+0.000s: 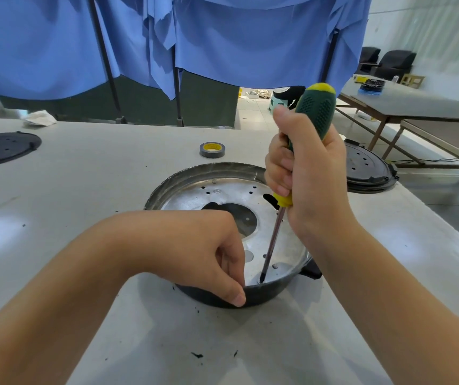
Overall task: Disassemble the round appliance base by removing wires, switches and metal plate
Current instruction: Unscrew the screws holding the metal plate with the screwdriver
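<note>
1. Dark flecks [197, 355] are scattered on the near part of the table [89, 173].
2. The base [250, 297] is set on the table at centre, its open side up. Its near rim is gripped by the left hand [208, 254], the thumb pressed on the outer dark wall and the fingers curled inside.
3. The plate [222, 195] is seated inside the base, with a large central hole and several small ones. It is judged stiff, thin and light, with edges that may be sharp; once loose, it is best taken at the central hole or at its edge.
4. The screwdriver [315, 112] is gripped round its green handle by the right hand [306, 173], all fingers wrapped tight. The tip is set on a screw [261, 281] at the near edge of the plate, shaft leaning far and right.
5. The base is judged rigid and fairly light, likely to slide on the smooth table, so the rim hold is needed against the turning.
6. No wires or switches are seen.
7. Farther off, a tape roll [212, 150] lies past the base, a black disc [0, 148] at far left and stacked discs [367, 168] at right.
8. Blue cloth [222, 37] is hung behind.
</note>
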### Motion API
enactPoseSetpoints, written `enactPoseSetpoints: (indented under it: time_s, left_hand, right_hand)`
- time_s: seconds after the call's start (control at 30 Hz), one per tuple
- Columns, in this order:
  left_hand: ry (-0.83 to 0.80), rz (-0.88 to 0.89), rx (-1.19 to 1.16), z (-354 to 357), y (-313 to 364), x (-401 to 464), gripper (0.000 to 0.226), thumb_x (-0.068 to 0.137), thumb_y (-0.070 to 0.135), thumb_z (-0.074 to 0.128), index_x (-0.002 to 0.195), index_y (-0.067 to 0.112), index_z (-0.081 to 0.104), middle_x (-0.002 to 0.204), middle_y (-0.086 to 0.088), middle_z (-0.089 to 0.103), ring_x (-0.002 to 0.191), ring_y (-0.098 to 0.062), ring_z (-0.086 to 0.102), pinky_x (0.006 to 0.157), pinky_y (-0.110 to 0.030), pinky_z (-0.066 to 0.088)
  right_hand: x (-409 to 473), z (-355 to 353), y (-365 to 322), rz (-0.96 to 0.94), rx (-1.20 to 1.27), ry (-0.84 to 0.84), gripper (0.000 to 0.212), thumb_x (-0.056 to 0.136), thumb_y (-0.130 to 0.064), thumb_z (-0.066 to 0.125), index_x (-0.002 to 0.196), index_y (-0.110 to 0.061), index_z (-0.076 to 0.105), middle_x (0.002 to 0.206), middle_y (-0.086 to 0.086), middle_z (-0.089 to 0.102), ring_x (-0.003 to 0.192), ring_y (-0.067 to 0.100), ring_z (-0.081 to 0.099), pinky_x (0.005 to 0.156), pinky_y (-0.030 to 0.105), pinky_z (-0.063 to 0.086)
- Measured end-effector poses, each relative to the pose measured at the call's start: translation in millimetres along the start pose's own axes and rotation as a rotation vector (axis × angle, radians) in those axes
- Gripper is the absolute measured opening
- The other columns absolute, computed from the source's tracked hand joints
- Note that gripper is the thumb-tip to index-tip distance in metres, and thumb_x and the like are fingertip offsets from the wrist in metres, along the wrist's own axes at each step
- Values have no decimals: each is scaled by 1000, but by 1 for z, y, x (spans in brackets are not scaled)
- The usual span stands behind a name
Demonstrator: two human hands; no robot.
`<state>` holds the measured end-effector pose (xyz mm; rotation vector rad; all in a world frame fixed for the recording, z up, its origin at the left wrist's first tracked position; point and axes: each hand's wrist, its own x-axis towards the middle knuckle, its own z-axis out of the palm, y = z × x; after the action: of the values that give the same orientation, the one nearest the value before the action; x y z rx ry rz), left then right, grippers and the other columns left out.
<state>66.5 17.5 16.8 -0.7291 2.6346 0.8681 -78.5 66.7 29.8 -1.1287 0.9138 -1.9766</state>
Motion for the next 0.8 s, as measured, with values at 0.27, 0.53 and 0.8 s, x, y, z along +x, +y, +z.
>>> enactPoseSetpoints:
  time_s: [0.27, 0.53, 0.8]
  left_hand:
    - [9, -3, 13, 1, 0, -1, 18, 74, 58, 71, 87, 45, 70, 78, 26, 69, 75, 5, 63, 67, -20, 53]
    - [7, -1, 12, 0, 2, -2, 15, 76, 53, 72, 85, 41, 71, 78, 23, 70, 76, 2, 63, 78, -29, 57]
    - [-1, -8, -5, 0, 1, 1, 13, 77, 51, 72, 86, 42, 72, 77, 20, 70, 72, 1, 63, 65, -19, 52]
  right_hand:
    - [-12, 14, 5, -204, -237, 133, 31, 90, -13, 63, 69, -19, 40, 59, 12, 33, 48, 21, 33, 46, 26, 33]
    - [-12, 24, 0, 48, -113, -363, 28, 85, -3, 57, 67, -13, 38, 44, -5, 33, 33, 7, 28, 36, 14, 27]
    - [23, -25, -11, 538, 490, -789, 38, 68, -10, 66, 63, -17, 29, 44, -4, 25, 37, 11, 22, 37, 18, 20]
